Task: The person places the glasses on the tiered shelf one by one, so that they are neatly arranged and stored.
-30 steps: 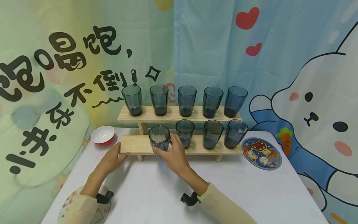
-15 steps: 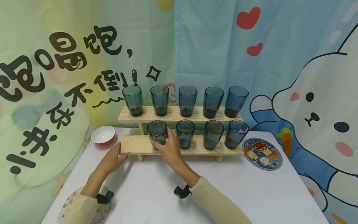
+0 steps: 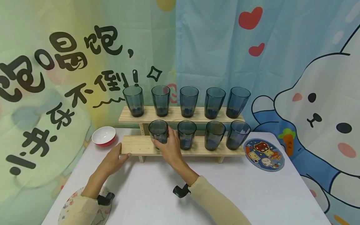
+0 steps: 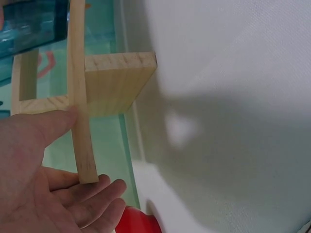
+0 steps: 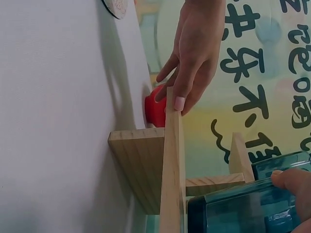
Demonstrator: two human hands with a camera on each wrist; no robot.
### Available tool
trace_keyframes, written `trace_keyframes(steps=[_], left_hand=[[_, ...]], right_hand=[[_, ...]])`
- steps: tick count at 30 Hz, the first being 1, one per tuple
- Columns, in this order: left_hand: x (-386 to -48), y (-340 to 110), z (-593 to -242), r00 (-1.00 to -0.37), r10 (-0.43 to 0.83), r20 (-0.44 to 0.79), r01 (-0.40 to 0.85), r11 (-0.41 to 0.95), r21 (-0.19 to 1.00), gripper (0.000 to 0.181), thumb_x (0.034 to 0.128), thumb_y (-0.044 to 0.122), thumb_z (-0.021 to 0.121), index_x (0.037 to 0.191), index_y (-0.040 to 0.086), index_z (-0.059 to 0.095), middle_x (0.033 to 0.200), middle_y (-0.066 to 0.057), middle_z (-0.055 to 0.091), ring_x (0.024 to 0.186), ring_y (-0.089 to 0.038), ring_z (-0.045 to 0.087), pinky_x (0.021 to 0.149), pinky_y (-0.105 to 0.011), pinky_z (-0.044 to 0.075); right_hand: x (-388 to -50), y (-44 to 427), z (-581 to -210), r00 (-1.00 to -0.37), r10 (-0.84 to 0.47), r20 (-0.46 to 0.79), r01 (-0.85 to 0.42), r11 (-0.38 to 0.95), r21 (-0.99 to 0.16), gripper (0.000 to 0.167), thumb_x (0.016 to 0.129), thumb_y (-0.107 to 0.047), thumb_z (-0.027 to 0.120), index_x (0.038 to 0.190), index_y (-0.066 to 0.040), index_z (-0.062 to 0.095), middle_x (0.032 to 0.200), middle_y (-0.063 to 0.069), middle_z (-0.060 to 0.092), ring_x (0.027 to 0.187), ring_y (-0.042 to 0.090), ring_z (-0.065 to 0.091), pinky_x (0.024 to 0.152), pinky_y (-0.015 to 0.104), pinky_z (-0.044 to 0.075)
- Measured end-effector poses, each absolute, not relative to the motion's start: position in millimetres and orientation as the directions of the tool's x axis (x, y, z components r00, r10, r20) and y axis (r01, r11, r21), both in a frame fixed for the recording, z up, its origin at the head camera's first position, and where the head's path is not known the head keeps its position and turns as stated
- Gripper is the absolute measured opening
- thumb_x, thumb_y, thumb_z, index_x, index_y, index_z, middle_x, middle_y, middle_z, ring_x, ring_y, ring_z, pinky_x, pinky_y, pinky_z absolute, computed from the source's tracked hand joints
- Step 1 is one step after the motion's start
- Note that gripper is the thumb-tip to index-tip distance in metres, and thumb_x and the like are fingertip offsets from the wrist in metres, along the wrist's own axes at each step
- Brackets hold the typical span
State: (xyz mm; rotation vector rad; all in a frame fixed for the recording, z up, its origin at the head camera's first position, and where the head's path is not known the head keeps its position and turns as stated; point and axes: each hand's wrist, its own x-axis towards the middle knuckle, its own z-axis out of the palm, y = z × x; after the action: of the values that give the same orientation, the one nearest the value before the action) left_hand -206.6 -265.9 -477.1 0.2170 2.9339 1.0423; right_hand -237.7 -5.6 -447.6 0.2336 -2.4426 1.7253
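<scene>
On the left part of the lower step of a two-tier wooden stand [image 3: 135,145] stands a smoky blue glass [image 3: 157,130], upright. My right hand [image 3: 172,150] grips it from its right side, thumb in front. In the right wrist view the base of this glass [image 5: 228,213] meets the board, and only part of the right hand [image 5: 295,187] shows. My left hand [image 3: 111,161] holds the left end of the lower board; in the left wrist view its thumb [image 4: 58,124] lies on one face, with the fingers around the end.
More matching glasses [image 3: 186,134] line the lower step to the right, and several [image 3: 161,101] stand on the upper step. A red-and-white bowl [image 3: 103,136] sits left of the stand, a round patterned mat [image 3: 263,154] right. Another round mat [image 3: 104,212] lies under the left forearm.
My right hand has carried the glass back and slightly left onto the lower step, where it now stands beside the others. The left hand has stayed at the board's end.
</scene>
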Motion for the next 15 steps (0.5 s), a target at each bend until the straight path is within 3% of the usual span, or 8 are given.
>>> trace_keyframes(steps=[15], left_hand=[[-206.7, -266.4, -477.7, -0.986, 0.153, 0.059, 0.157, 0.768, 0.620, 0.062, 0.1054, 0.020, 0.066, 0.149, -0.015, 0.039, 0.142, -0.037, 0.054, 0.137, -0.051, 0.052, 0.113, -0.066, 0.040]], right_hand=[[-241.0, -10.0, -447.1, -0.981, -0.039, 0.188, -0.190, 0.333, -0.924, 0.086, 0.093, -0.036, 0.082, 0.160, -0.005, 0.039, 0.152, 0.019, 0.049, 0.137, 0.037, 0.053, 0.107, 0.056, 0.050]])
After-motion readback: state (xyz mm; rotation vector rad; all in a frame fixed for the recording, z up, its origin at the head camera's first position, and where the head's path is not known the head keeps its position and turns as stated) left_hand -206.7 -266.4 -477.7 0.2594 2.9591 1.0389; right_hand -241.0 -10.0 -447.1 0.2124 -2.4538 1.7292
